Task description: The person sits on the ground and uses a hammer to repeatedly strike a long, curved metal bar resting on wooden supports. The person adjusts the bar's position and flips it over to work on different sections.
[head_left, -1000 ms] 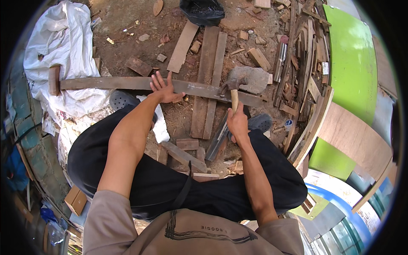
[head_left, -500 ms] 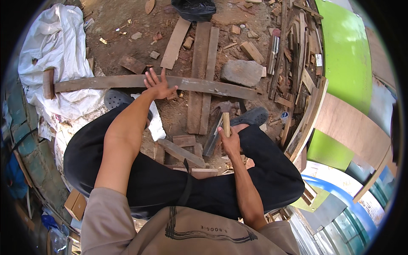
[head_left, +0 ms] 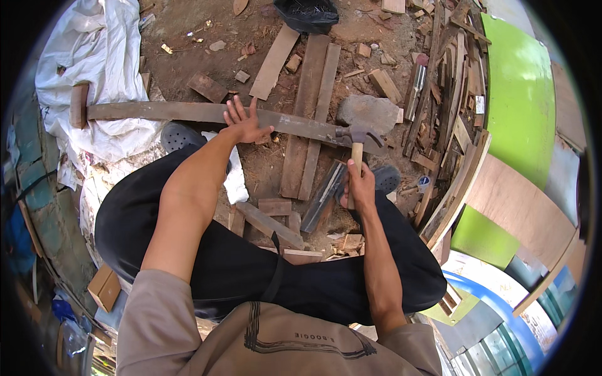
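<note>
A long weathered wooden plank (head_left: 166, 112) lies crosswise in front of me, with a short wooden piece (head_left: 79, 106) across its left end. My left hand (head_left: 249, 128) rests on the plank near its middle, fingers spread. In my right hand (head_left: 360, 184) is the wooden handle of a claw hammer (head_left: 360, 134). Its metal head is at the plank's right part, near a grey stone block (head_left: 369, 114); whether it touches the wood I cannot tell. Two boards (head_left: 305, 113) run lengthwise on the ground and pass beneath the plank.
A black plastic bag (head_left: 307, 17) holding small dark bits is at the far side. White sheeting (head_left: 100, 59) spreads at left. Stacked wood strips (head_left: 453, 88) and a green panel (head_left: 520, 94) line the right. Wood offcuts (head_left: 269, 222) and a handsaw-like dark metal-edged piece (head_left: 323, 197) lie near my legs.
My right hand has raised the hammer forward and to the right, from beside my shoe to the plank's right part. My left hand stays on the plank. The whole view has shifted slightly.
</note>
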Demonstrator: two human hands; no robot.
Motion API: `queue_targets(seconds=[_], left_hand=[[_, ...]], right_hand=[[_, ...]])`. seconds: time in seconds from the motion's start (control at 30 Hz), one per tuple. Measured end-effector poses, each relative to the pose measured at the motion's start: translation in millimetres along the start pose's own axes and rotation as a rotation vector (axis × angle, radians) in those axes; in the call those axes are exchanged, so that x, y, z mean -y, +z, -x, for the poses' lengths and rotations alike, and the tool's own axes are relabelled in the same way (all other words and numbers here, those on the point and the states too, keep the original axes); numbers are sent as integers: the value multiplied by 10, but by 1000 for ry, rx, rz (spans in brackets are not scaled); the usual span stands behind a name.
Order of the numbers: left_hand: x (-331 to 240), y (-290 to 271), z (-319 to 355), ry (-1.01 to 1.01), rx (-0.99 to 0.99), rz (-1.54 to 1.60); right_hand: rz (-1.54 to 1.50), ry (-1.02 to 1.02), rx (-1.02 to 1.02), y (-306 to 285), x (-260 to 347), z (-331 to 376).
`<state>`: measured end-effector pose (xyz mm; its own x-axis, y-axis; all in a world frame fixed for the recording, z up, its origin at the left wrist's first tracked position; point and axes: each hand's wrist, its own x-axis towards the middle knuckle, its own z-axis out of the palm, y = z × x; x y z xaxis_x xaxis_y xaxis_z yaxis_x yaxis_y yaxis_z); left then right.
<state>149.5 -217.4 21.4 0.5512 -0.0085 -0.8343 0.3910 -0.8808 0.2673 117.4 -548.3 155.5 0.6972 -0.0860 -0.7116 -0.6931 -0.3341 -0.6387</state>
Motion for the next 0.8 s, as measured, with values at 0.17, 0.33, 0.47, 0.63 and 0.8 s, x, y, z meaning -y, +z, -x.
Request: queue_targets(seconds=[0.17, 0.33, 0.47, 0.63, 0.8], left_hand=[[-60, -10, 9, -44, 16, 22], [-178, 18, 24, -145, -35, 25], [-230, 33, 4, -160, -50, -7], [-221, 0, 21, -161, -26, -12], [-210, 56, -23, -176, -59, -23]], right_hand=[[341, -72, 94, -375, 480, -398], [-25, -190, -213, -222, 479, -429], [606, -306, -119, -3, -395, -210], [312, 167, 31, -106, -449, 137], [8, -20, -180, -342, 13, 54]])
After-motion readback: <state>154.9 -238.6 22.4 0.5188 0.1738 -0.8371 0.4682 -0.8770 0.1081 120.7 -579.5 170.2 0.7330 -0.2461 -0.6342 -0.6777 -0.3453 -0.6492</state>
